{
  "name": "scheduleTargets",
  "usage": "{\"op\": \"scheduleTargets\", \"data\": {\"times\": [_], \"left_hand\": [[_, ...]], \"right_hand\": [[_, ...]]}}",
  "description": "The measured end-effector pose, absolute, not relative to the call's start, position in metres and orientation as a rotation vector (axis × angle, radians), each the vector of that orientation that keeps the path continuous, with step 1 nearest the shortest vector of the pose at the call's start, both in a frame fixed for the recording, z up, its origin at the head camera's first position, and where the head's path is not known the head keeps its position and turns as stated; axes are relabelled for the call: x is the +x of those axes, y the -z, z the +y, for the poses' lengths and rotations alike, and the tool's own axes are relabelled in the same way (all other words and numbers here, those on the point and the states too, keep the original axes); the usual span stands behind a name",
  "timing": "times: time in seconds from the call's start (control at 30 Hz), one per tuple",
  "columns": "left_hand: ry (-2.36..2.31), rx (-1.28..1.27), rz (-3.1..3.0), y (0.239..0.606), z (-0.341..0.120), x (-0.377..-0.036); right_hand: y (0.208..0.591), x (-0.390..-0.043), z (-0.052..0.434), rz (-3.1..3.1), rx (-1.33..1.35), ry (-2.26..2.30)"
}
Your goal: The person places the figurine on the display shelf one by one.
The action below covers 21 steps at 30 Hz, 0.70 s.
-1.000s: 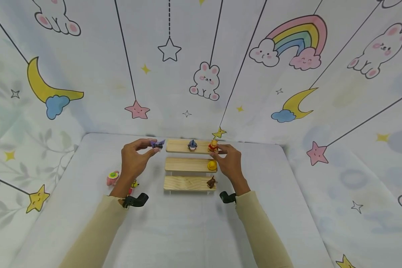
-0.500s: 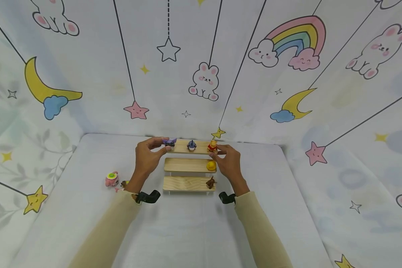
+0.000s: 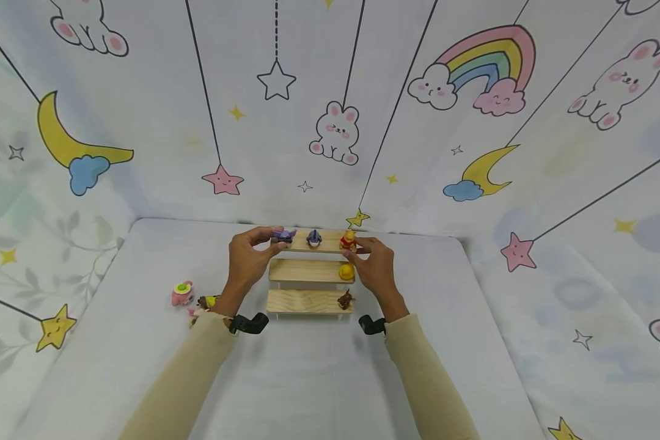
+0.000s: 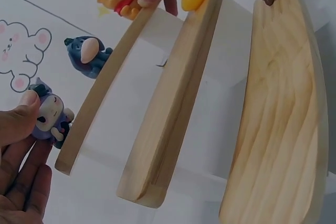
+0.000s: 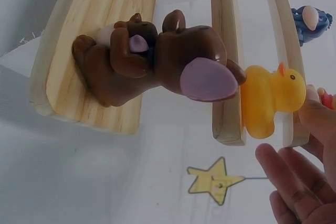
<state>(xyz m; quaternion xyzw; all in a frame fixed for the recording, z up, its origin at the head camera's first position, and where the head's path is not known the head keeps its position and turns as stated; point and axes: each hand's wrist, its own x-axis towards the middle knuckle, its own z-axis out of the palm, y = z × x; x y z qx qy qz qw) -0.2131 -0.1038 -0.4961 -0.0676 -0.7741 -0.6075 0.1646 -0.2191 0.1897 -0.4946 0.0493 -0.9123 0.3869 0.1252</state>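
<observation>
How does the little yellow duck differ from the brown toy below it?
The yellow duck is bright and rounded and sits on the middle shelf; the brown toy is dark, with purple-lined ears, and sits on the lowest shelf. Neither is held by a hand. Both stand at the right end of their shelves.

Staged recording booth styled as a child's playroom: white cartoon-print fabric backdrop point(image 3: 330, 91) with bunnies, moons, rainbow on all sides, white cloth-covered worktop point(image 3: 308, 379), three-tier pale wooden step shelf point(image 3: 310, 302) holding small toy figurines.
</observation>
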Motion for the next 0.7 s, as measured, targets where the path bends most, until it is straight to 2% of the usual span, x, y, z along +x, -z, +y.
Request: {"op": "scheduleTargets", "data": {"times": [0.7], "left_hand": [[1.563, -0.282, -2.232, 0.4967, -0.1048, -0.2132]], "right_hand": [[0.4951, -0.2189, 0.1897, -2.674, 0.156, -1.105]]}}
